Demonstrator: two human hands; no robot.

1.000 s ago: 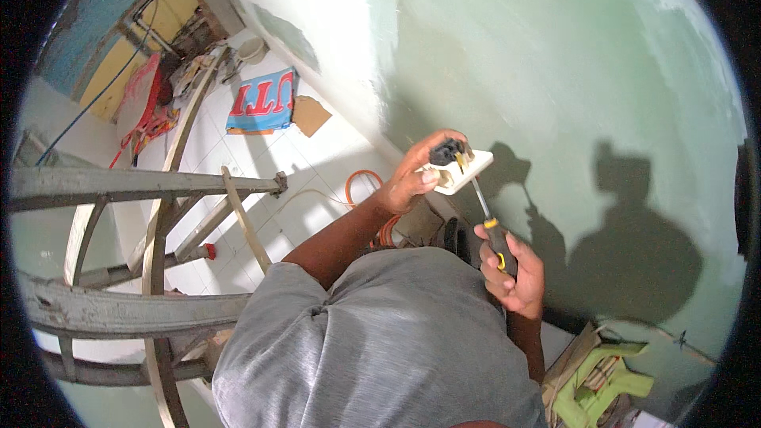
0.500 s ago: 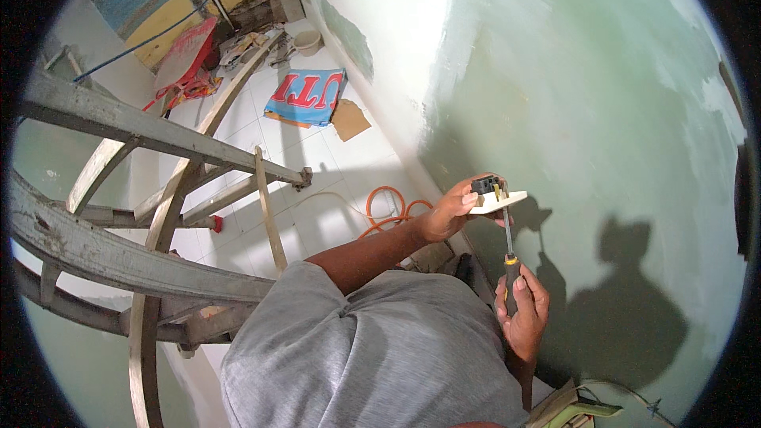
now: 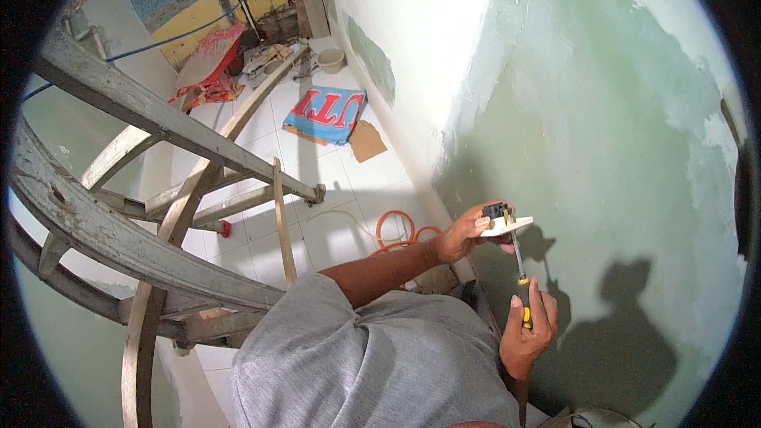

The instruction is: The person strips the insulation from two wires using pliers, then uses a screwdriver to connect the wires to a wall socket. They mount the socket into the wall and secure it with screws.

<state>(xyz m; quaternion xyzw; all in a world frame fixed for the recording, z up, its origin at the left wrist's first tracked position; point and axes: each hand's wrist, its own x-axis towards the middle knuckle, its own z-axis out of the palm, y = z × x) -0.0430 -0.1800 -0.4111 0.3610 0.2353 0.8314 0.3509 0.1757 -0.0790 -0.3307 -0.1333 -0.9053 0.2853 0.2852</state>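
My left hand (image 3: 462,235) is closed round the edge of a white electrical wall plate (image 3: 507,227) with a black block and small brass-coloured parts on its back. In my right hand (image 3: 529,331) is a screwdriver (image 3: 526,313) with a black and yellow handle, fingers wrapped round it. Its metal shaft points up at the plate, the tip meeting the plate's near right side by the brass-coloured parts. I cannot tell whether the tip sits in a screw. Both hands are held out in front of the greenish wall.
A wooden ladder-like frame (image 3: 158,246) fills the left side. On the white tiled floor (image 3: 337,170) lie an orange hose (image 3: 394,227), a blue and red folded sheet (image 3: 325,115) and brown cardboard (image 3: 367,143). A bucket (image 3: 330,60) and red wheelbarrow (image 3: 210,63) stand farther back. The patchy green wall (image 3: 587,111) rises close on the right.
The whole view has shifted, so the scene sits farther right and lower. My right fingers have changed position on the screwdriver handle, whose yellow part shows more. My left hand still holds the wall plate.
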